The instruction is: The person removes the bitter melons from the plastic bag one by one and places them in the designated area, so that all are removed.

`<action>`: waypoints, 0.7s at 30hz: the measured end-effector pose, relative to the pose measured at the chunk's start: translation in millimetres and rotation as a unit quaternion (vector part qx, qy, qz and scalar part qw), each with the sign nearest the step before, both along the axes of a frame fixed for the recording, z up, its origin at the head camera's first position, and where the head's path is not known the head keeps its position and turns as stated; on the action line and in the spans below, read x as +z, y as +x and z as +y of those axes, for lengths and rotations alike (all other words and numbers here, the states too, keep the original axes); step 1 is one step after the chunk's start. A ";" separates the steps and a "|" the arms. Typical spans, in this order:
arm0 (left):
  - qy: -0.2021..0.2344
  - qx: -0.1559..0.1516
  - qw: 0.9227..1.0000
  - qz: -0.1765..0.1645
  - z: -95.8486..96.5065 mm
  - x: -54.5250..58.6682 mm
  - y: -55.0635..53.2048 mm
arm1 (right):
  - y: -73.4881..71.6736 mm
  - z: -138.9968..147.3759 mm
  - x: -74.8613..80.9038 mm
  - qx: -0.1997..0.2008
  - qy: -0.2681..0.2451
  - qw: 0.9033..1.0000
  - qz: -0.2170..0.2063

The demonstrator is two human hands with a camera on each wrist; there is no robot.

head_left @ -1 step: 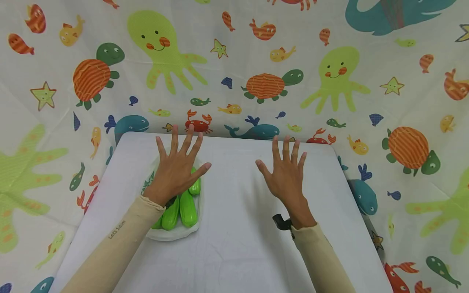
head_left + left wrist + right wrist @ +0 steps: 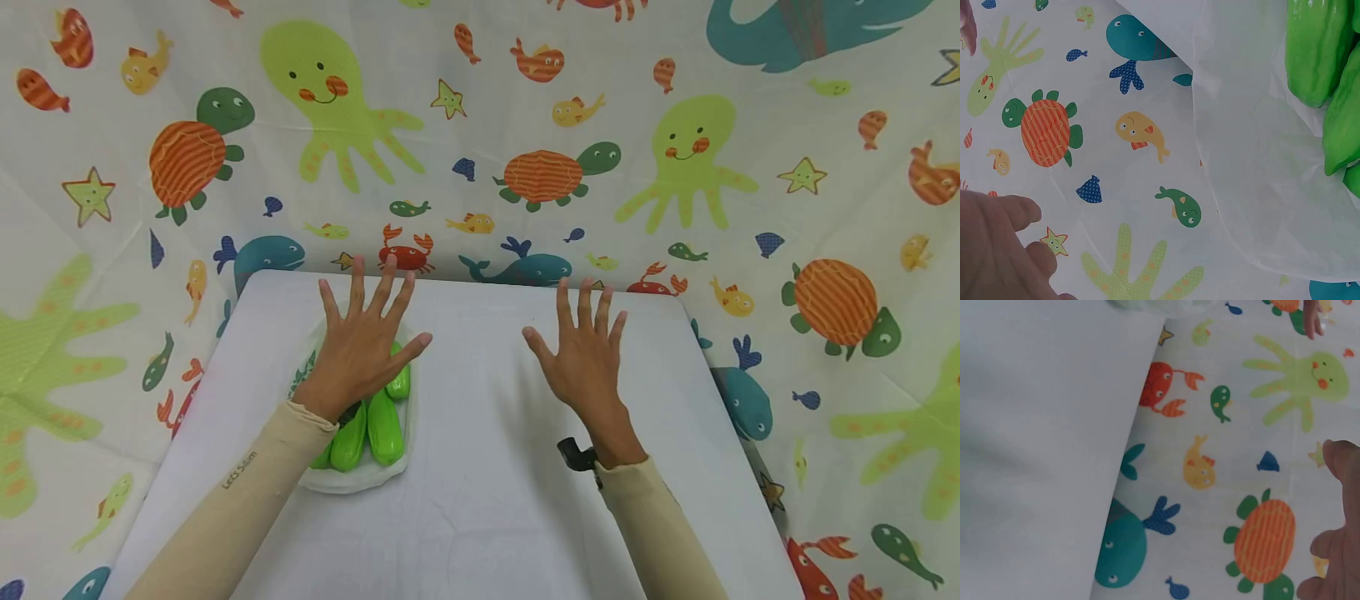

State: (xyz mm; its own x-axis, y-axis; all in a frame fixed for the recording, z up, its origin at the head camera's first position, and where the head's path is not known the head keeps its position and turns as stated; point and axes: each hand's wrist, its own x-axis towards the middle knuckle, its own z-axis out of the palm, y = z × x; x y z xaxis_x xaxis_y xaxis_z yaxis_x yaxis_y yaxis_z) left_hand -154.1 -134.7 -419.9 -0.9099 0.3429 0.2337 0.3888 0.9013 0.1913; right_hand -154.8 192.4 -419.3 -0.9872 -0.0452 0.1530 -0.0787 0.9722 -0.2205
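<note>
My left hand (image 2: 352, 354) is held over a pale, rounded tray or plastic wrapping (image 2: 360, 481) at the left of the table, fingers spread and nothing in them. Several glossy green, long, ribbed vegetables (image 2: 386, 429) lie on it, partly hidden under that hand and wrist; I cannot tell their exact kind. In the left wrist view the vegetables (image 2: 1316, 56) show at the upper right, apart from the fingers. Over the right half of the table my right hand (image 2: 587, 362) is stretched out with fingers spread, holding nothing.
A white-covered table (image 2: 480, 417) spans the lower middle. Behind and around it hangs a white cloth (image 2: 495, 133) printed with sea animals. A green leafy print (image 2: 302, 375) shows on the wrapping's left side. A black wrist camera (image 2: 576, 456) sits at the right wrist.
</note>
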 end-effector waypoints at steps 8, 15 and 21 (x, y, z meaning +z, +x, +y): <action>-0.009 0.001 1.000 -0.015 -1.6 -0.4 1.4 | 0.9 -2.5 -2.4 0.003 -0.005 1.000 0.008; -0.007 0.014 1.000 -0.025 -7.5 1.7 2.3 | 1.9 -8.4 -10.3 0.002 -0.056 0.998 0.028; 0.040 0.022 0.998 -0.036 -20.0 -1.8 6.8 | 3.7 -23.8 -25.7 0.023 -0.163 0.984 0.064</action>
